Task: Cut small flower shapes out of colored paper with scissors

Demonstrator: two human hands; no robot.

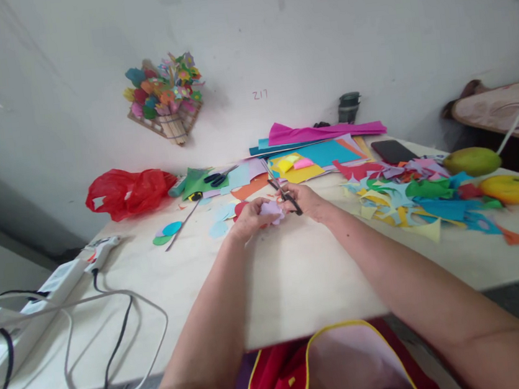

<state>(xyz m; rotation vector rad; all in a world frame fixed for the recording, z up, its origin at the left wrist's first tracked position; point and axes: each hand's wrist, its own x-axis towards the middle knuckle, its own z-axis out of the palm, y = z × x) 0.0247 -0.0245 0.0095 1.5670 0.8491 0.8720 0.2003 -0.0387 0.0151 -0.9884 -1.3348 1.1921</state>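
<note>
Between the fingers of my left hand [249, 218] is a small piece of lilac paper [271, 210], its edge cut unevenly. My right hand [304, 200] grips a pair of black-handled scissors [292, 202] beside that paper, with the blades pointing up and away from me. Whether the blades touch the paper I cannot tell. Just left of my left hand lie pale blue paper circles [219, 228], and a red paper piece [241, 209] shows partly behind its fingers. Beyond the hands is an orange paper sheet [253, 188].
Paper scraps [409, 193] are heaped at the right, near mangoes [512, 189] and a phone [394, 151]. Coloured sheets [315, 154] lie at the back. On the left are a red plastic bag [130, 192], second scissors [215, 179], green and blue circles [172, 229], and a power strip [56, 283] with loose cables.
</note>
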